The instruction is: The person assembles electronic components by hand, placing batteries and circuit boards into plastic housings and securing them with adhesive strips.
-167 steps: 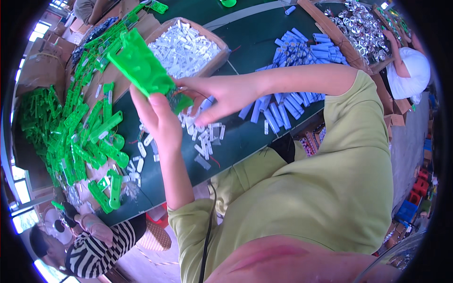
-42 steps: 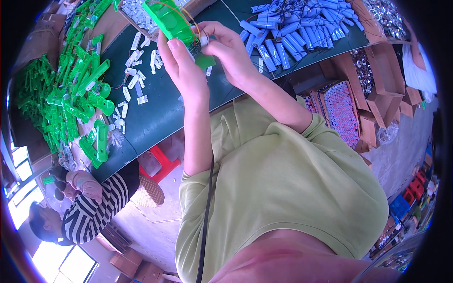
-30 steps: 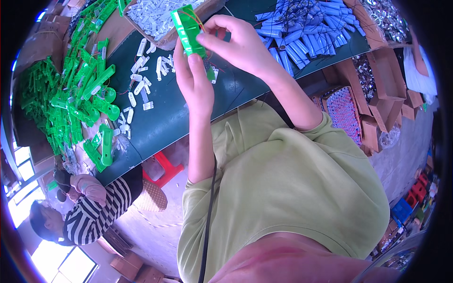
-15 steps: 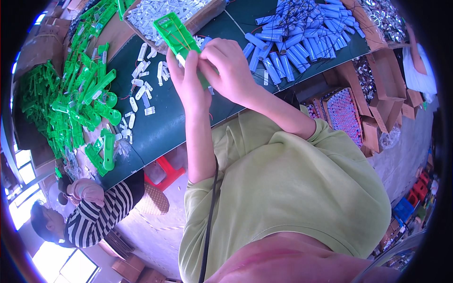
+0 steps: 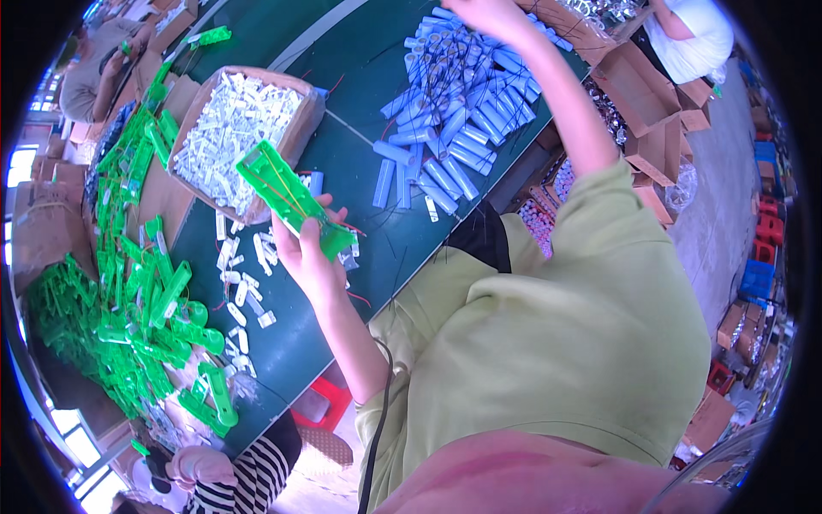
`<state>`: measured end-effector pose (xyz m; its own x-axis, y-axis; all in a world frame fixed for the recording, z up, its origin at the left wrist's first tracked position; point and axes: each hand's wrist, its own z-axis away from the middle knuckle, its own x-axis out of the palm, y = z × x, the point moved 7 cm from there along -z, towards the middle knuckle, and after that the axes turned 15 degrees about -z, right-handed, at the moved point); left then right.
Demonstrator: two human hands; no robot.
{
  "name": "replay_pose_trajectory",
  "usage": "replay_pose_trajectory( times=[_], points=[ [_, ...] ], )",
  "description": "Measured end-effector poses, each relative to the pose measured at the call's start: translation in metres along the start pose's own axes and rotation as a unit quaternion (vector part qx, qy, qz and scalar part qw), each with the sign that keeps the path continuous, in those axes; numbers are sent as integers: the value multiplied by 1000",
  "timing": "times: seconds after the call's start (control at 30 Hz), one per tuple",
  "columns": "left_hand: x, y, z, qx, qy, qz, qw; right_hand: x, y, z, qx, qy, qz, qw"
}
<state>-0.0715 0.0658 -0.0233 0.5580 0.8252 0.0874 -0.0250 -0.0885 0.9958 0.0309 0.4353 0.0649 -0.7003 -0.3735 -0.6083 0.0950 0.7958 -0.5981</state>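
My left hand (image 5: 310, 257) is closed around one end of a green plastic housing (image 5: 272, 178), an open, tray-like shell with thin red and yellow wires inside. The shell tilts up and away over the table, near a cardboard box (image 5: 304, 128) of small white parts. My right hand (image 5: 486, 14) reaches to the far edge of the view, at the far side of a pile of blue cylindrical battery cells (image 5: 471, 111) with black wires. Its fingertips are cut off by the picture's edge, so what they hold, if anything, is hidden.
Green housings (image 5: 154, 300) lie heaped along the left. Loose white parts (image 5: 242, 291) are scattered on the dark green table (image 5: 295, 313). Open cartons (image 5: 634, 94) stand at the right. A person in striped sleeves (image 5: 261, 467) sits at lower left; others are at upper left and upper right.
My right hand has left the green housing and moved far and right to the battery cells. My left hand still grips the housing. The whole view has shifted.
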Motion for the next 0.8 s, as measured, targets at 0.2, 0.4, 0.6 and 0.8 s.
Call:
replay_pose_trajectory(
  times=[0.2, 0.4, 0.6, 0.8],
  points=[
    [-11, -10, -7, -5, 2, 3, 1000, 73, 147, -40, 69, -270, 171, 945],
    [-4, 0, -4, -67, 1, -10, 998, 59, 115, -51, -81, -203, 177, 960],
    [24, 14, -9, -18, -69, -22, 997, 13, -106, 5, -96, -44, -111, 988],
    [44, 37, 2, 77, -15, -85, 993, 101, -180, 80, -109, -99, -396, 906]
  ],
)
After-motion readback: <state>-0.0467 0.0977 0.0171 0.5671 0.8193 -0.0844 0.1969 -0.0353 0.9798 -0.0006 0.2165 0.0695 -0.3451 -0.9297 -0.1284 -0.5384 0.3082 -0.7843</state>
